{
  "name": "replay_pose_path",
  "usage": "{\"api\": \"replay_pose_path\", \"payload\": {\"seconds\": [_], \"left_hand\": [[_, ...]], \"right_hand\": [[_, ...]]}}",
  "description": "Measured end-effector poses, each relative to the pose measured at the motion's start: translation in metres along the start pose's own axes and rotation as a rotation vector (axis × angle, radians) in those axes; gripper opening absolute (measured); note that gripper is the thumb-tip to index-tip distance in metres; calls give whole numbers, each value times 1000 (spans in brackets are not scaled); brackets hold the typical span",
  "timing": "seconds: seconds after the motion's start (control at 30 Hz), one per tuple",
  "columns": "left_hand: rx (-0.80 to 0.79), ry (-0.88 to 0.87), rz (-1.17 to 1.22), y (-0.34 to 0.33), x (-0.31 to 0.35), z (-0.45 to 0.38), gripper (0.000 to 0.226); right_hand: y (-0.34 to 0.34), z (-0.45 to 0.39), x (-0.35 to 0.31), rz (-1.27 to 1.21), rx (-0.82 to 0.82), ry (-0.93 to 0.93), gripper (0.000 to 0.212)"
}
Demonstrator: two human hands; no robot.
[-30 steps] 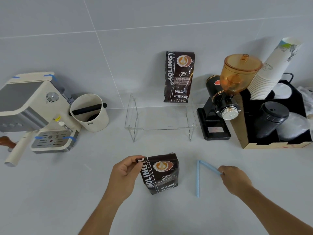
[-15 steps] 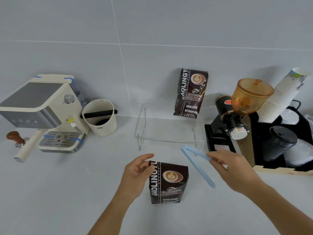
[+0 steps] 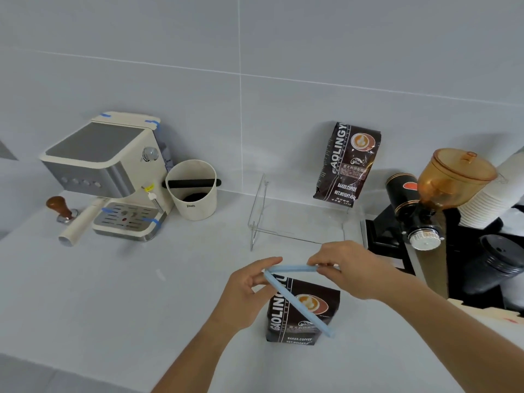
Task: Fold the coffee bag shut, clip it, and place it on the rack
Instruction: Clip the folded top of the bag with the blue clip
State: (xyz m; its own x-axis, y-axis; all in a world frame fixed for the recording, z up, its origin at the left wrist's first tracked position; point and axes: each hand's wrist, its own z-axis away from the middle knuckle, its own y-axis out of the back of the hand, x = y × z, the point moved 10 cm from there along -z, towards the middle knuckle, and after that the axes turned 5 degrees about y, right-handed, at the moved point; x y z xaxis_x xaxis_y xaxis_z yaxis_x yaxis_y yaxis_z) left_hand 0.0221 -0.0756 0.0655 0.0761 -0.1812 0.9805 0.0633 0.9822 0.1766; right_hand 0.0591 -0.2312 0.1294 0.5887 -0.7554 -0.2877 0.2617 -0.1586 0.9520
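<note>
A dark brown coffee bag [image 3: 302, 321] stands upright on the grey counter, its top folded down. A light blue sealing clip [image 3: 295, 296], opened into a V, is held over the bag's top. My right hand [image 3: 351, 269] pinches the upper arm of the clip. My left hand [image 3: 246, 290] sits at the bag's top left corner, fingers touching the clip's hinge end. The clip's lower arm slants down across the bag's front. The clear acrylic rack [image 3: 283, 222] stands behind, with a second coffee bag [image 3: 347, 164] upright on its right side.
A cream espresso machine [image 3: 107, 177], a wooden-handled tamper [image 3: 61, 208] and a white knock box [image 3: 194, 190] stand at the left. At the right are a black grinder with an amber hopper [image 3: 433, 194], stacked paper cups [image 3: 487, 197] and a box with black lids [image 3: 499, 262].
My right hand lifted the blue clip from the counter and carried it left over the bag's top. My left hand stayed at the bag's top left corner and now touches the clip.
</note>
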Motion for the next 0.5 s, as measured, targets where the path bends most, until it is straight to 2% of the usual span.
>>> {"api": "replay_pose_path", "payload": {"seconds": [0.17, 0.33, 0.4, 0.5], "left_hand": [[33, -50, -16, 5, -1, 5, 52], [77, -68, 33, 7, -6, 7, 54], [93, -69, 45, 6, -8, 9, 55], [132, -93, 23, 6, -9, 10, 56]], "right_hand": [[-8, 1, 2, -46, -25, -27, 27], [-7, 10, 7, -244, 2, -115, 26], [-12, 19, 8, -300, -61, -149, 38], [-27, 35, 7, -252, -208, -163, 78]]}}
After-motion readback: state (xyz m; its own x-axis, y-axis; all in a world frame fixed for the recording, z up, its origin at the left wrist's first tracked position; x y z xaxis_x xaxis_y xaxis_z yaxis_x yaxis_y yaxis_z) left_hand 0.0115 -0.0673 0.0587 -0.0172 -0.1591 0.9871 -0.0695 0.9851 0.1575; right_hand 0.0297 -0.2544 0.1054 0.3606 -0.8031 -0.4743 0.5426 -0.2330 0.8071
